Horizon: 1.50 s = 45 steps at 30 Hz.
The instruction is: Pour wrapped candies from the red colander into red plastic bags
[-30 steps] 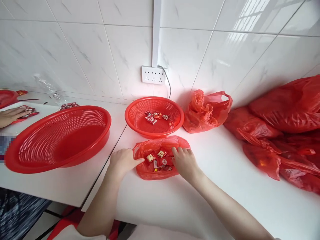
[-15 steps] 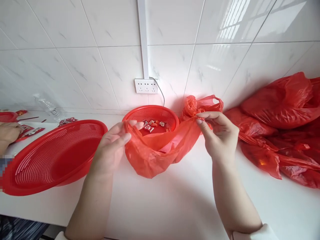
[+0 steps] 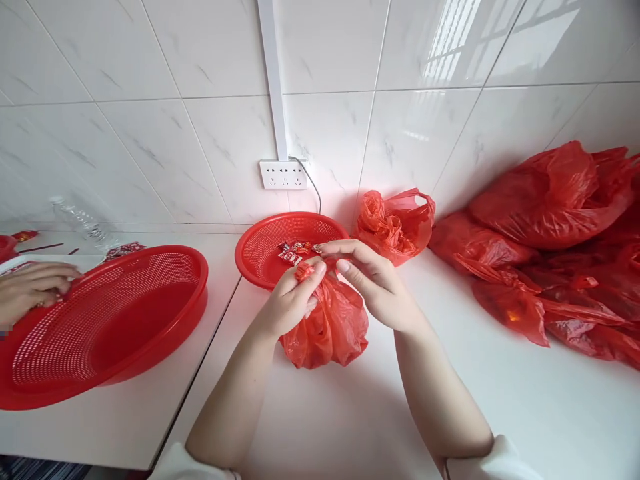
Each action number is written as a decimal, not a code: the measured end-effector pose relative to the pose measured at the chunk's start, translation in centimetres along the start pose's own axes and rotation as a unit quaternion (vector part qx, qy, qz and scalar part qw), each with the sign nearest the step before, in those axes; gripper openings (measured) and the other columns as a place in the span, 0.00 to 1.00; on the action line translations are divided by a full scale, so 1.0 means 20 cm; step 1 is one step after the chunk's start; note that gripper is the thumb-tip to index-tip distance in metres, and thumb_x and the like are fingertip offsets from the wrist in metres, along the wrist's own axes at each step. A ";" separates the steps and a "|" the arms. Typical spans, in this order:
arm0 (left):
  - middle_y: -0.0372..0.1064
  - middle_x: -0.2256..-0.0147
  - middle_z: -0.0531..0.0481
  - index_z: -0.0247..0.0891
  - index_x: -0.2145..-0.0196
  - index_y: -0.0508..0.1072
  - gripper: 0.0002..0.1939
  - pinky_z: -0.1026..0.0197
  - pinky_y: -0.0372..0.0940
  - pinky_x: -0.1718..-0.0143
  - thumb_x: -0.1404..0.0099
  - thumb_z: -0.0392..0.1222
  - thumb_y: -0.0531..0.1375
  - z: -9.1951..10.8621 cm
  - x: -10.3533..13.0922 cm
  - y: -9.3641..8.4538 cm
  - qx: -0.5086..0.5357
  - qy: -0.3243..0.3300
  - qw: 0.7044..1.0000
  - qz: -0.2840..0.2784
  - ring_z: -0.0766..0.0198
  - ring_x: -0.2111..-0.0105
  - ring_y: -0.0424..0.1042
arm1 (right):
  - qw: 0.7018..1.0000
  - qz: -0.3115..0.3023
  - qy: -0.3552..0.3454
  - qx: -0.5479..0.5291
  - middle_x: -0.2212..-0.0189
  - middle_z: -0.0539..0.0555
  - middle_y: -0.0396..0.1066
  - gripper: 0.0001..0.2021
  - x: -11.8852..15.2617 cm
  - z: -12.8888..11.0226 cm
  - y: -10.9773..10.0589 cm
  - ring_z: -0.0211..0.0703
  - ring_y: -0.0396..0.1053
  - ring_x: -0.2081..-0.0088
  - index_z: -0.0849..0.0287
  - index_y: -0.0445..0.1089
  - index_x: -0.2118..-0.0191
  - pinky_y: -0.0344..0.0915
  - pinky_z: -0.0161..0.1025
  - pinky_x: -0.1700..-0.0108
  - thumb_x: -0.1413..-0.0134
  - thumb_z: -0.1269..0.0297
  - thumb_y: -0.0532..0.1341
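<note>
A thin red plastic bag [image 3: 333, 333] hangs over the white table, its mouth gathered into a bunch. My left hand [image 3: 295, 297] is closed around that gathered neck, thumb on top. Close on the other side of the neck, my right hand [image 3: 375, 283] is open, with its thumb and index finger apart; some of its fingers are hidden behind. Just beyond both hands stands a round red plastic basket [image 3: 255, 257] with several wrapped candies [image 3: 295, 250] in it. What the bag contains cannot be made out.
At left a large red basket [image 3: 145, 320] rests on the table [image 3: 115, 420], and a co-worker's hand [image 3: 37, 287] reaches over its rim. A clear plastic bottle [image 3: 83, 223] lies behind. Crumpled red bags [image 3: 397, 227] sit by the wall; filled red bags [image 3: 550, 233] pile up at right.
My hands have come together, and the bag's wide-stretched mouth is now bunched in my left hand. My right hand has let go of the edge. The co-worker's hand has moved toward the large basket.
</note>
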<state>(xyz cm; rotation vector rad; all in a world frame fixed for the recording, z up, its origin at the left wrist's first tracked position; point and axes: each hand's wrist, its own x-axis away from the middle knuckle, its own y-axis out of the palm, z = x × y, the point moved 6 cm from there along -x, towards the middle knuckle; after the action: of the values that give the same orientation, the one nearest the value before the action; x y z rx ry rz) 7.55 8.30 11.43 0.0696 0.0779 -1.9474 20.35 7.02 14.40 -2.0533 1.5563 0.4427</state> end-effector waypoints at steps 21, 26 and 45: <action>0.70 0.65 0.52 0.41 0.66 0.73 0.10 0.63 0.64 0.67 0.41 0.28 0.59 0.18 0.13 -0.04 -0.463 0.371 0.801 0.075 0.65 0.65 0.70 | 0.997 -0.027 0.020 0.068 0.40 0.55 0.61 0.17 0.04 0.11 0.03 0.45 0.67 0.48 0.51 0.62 0.42 0.68 0.45 0.50 0.34 0.61 0.51; 0.62 0.56 0.47 0.40 0.71 0.74 0.05 0.60 0.69 0.61 0.42 0.31 0.63 0.15 0.08 -0.08 -0.347 0.393 0.851 0.027 0.64 0.61 0.71 | 0.991 -0.076 0.090 -0.065 0.44 0.55 0.65 0.24 0.02 0.23 0.08 0.35 0.70 0.67 0.47 0.53 0.36 0.70 0.37 0.68 0.36 0.61 0.53; 0.74 0.52 0.50 0.44 0.68 0.79 0.06 0.53 0.58 0.41 0.37 0.42 0.61 0.00 -0.07 -0.35 0.170 0.152 0.964 0.137 0.57 0.42 0.64 | 0.864 0.245 0.125 -0.422 0.78 0.46 0.64 0.06 0.06 0.23 -0.28 0.31 0.56 0.79 0.56 0.66 0.70 0.57 0.31 0.77 0.56 0.72 0.62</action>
<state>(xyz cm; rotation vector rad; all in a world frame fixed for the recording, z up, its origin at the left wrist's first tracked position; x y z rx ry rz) 1.59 12.22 11.75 0.5786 -0.0613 -1.6415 26.28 9.93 11.10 -2.3435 2.3503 1.2837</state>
